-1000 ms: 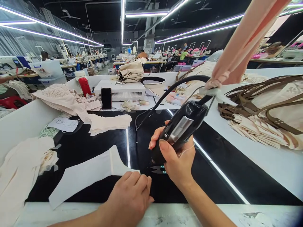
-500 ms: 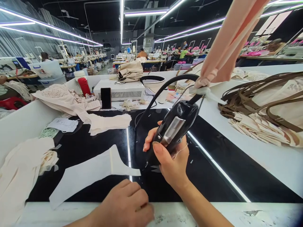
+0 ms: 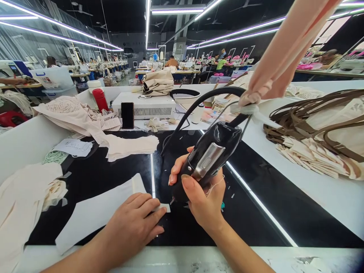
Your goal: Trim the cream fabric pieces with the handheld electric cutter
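Observation:
My right hand (image 3: 206,201) is wrapped round a black corded electric hand tool (image 3: 209,153) with a silver switch plate. The tool is tilted, its narrow end pointing down left towards the black table top; its tip is mostly hidden by my fingers. A cord and a pink cloth strip (image 3: 280,60) knotted at its upper end run upward. My left hand (image 3: 133,223) lies flat with fingers stretched over the right end of a white cut fabric piece (image 3: 93,208). The piece's narrow tip shows just past my fingertips, close to the tool's lower end.
A stack of cream cut pieces (image 3: 132,147) lies behind, near a phone (image 3: 127,115) leaning upright against a white box (image 3: 145,102). Cream fabric (image 3: 19,204) is heaped at left. Brown straps and cream pieces (image 3: 315,155) lie at right. People sit at sewing tables beyond.
My left hand has moved up and left from the table's front edge onto the white fabric piece, its fingers straightening out. The tool in my right hand has barely shifted.

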Demonstrator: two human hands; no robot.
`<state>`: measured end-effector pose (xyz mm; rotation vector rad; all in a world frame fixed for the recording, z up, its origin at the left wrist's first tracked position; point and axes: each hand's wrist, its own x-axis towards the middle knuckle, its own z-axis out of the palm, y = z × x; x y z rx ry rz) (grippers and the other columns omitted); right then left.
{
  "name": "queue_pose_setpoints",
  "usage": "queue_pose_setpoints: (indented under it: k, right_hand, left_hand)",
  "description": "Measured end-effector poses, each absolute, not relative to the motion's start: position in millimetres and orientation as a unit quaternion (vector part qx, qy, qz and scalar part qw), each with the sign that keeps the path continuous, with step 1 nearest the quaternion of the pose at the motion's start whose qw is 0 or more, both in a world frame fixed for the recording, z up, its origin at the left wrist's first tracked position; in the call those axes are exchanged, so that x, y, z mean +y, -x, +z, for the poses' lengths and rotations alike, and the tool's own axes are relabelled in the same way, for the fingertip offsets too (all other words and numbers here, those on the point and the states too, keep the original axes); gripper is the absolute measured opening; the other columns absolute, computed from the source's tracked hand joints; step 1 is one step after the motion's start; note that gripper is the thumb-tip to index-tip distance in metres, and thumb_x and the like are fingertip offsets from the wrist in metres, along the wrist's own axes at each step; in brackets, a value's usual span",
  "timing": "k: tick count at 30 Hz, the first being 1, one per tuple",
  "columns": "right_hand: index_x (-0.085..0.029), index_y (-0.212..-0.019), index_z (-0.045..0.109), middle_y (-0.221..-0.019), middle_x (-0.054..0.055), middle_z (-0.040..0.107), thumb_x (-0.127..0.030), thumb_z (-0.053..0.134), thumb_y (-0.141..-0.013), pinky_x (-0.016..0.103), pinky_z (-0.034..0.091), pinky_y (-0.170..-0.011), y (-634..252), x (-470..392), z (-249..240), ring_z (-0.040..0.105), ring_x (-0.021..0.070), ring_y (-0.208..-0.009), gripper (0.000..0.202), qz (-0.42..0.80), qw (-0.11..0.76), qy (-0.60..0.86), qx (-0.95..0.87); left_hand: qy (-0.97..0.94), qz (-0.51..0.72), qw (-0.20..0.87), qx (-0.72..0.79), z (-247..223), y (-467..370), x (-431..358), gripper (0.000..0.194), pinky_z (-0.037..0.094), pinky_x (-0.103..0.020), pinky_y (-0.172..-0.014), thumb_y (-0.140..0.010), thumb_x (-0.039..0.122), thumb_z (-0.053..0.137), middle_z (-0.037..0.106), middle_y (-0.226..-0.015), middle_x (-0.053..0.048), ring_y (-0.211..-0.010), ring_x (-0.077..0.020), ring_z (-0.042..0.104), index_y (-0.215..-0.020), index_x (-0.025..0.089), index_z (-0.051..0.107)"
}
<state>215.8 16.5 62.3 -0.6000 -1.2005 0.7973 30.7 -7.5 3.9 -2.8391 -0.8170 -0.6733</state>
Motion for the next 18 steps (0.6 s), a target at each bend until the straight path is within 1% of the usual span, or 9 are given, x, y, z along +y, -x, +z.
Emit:
queue_pose_setpoints:
  k: [3,6,13,18]
  right_hand:
    - [-0.027,-0.104,0.057,-0.079,-0.005,0.067,-0.030,0.077,-0.088,0.025,0.052,-0.052,-215.0,16.2,61.5,0.060,0.0111,-0.057,0.025,0.363,0.712,0.260,-0.541]
    - [-0.027,-0.105,0.057,-0.079,-0.005,0.067,-0.030,0.077,-0.088,0.025,0.053,-0.052,-213.9,16.4,61.9,0.060,0.0111,-0.057,0.027,0.362,0.713,0.266,-0.539]
    - [-0.026,-0.103,0.054,-0.078,-0.004,0.067,-0.036,0.078,-0.087,0.026,0.053,-0.050,-213.3,17.1,62.6,0.059,0.0119,-0.055,0.030,0.347,0.711,0.284,-0.541]
    - [-0.026,-0.103,0.055,-0.077,-0.004,0.067,-0.036,0.078,-0.087,0.026,0.053,-0.050,-212.9,17.7,62.4,0.059,0.0118,-0.055,0.030,0.348,0.713,0.280,-0.540]
  left_hand:
    - [0.936,-0.214,0.046,-0.275,4.0,-28.8,-7.9,0.029,0.057,-0.040,-0.085,-0.103,0.035,0.066,0.070,-0.113,-0.005,-0.099,-0.0252,0.066,-0.125,0.016,0.063]
    - [0.937,-0.213,0.038,-0.274,4.4,-28.5,-8.1,0.030,0.058,-0.040,-0.084,-0.101,0.033,0.068,0.070,-0.112,-0.005,-0.098,-0.0252,0.066,-0.125,0.016,0.062]
    - [0.936,-0.217,0.025,-0.276,6.9,-29.3,-7.2,0.026,0.058,-0.040,-0.084,-0.104,0.032,0.063,0.070,-0.114,-0.004,-0.099,-0.0245,0.066,-0.126,0.017,0.062]
    - [0.936,-0.215,0.020,-0.279,5.7,-29.1,-7.4,0.026,0.058,-0.040,-0.087,-0.105,0.032,0.062,0.070,-0.115,-0.004,-0.100,-0.0244,0.066,-0.127,0.018,0.062]
